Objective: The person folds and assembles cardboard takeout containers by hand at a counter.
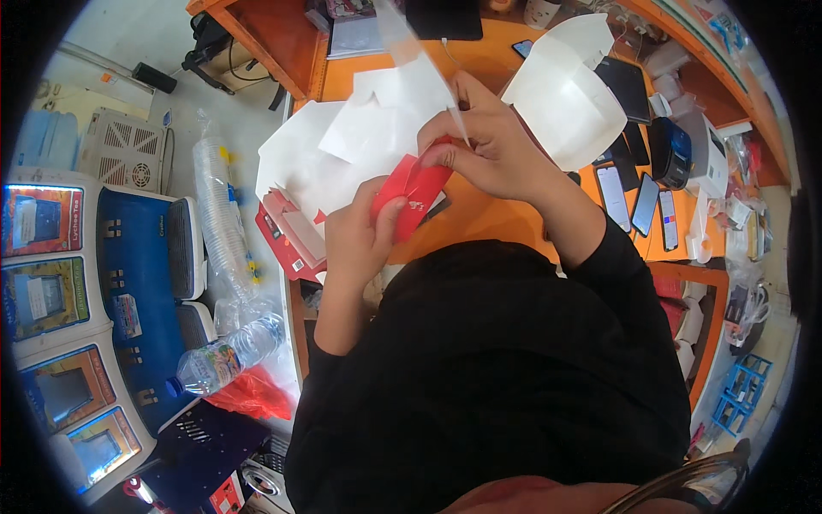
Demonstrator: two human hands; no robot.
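A small red folded card (413,212) with pale print is held between my two hands in front of my chest. My left hand (353,238) is closed round its lower left side, the thumb lying across its face. My right hand (490,144) pinches the upper right edge, fingers bent. From beside the right fingers a translucent whitish strip (419,64) rises toward the top of the view, partly blurred; whether those fingers grip it, I cannot tell. Under and beyond the hands, white and red flat carton pieces (287,158) lie on the orange table (505,227).
An open white carton (569,107) stands right of my hands. Several phones (613,195) lie along the table's right side. To the left are a sleeve of clear plastic cups (218,206), a water bottle (227,361) and a drink dispenser (141,295). Orange shelving edges (257,43) border the table.
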